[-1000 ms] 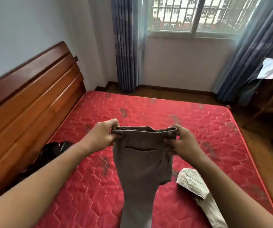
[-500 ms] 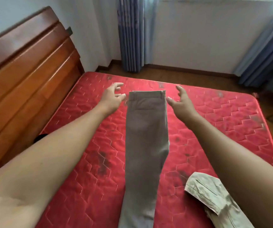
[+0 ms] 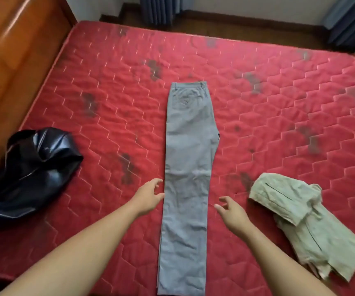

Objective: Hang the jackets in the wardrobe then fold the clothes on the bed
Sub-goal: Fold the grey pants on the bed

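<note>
Grey trousers (image 3: 188, 159) lie flat and straight down the middle of the red quilted mattress (image 3: 279, 107), legs stacked one on the other, waistband at the far end. My left hand (image 3: 149, 196) hovers at the left edge of the trouser leg with fingers loosely spread, holding nothing. My right hand (image 3: 231, 211) hovers just right of the leg, fingers relaxed and empty. A crumpled beige garment (image 3: 300, 223) lies on the mattress to the right. A shiny black jacket (image 3: 29, 174) lies bunched at the left by the headboard.
A wooden headboard (image 3: 7, 60) runs along the left side. Blue curtains (image 3: 159, 9) and wooden floor lie beyond the far edge of the bed.
My hands let go of the trousers' waistband after laying them flat, then drew back toward me to the knee area. My view tilted down.
</note>
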Demonstrator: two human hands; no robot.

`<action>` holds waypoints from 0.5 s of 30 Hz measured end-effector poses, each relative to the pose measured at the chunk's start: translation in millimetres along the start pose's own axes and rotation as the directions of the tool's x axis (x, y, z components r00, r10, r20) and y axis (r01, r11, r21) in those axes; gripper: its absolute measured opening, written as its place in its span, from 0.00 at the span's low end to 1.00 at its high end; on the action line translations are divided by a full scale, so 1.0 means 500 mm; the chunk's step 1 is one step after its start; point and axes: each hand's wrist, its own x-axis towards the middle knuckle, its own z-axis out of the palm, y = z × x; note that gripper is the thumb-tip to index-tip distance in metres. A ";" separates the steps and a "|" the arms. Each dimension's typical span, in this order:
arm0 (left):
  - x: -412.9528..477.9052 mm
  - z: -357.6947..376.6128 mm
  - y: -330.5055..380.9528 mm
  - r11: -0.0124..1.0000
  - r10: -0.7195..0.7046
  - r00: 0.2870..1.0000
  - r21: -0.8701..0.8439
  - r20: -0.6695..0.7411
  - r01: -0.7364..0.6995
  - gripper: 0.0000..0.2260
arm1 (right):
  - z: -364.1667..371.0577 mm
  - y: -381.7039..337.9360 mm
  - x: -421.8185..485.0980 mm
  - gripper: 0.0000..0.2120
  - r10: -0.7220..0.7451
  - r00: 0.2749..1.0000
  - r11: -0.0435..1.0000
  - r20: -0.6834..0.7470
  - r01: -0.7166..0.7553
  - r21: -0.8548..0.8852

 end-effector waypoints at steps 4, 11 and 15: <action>-0.007 0.156 -0.156 0.993 -0.116 0.982 -0.005 0.147 0.118 0.27 | 0.141 0.140 -0.008 0.20 0.140 0.989 0.989 0.049 -0.143 0.047; -0.037 0.362 -0.334 0.954 -0.254 0.939 -0.098 0.231 0.282 0.24 | 0.323 0.300 -0.019 0.22 0.264 0.959 0.956 0.103 -0.274 0.104; -0.050 0.455 -0.390 0.901 -0.329 0.914 -0.211 0.238 0.379 0.19 | 0.402 0.349 -0.003 0.21 0.296 0.948 0.923 0.117 -0.316 0.219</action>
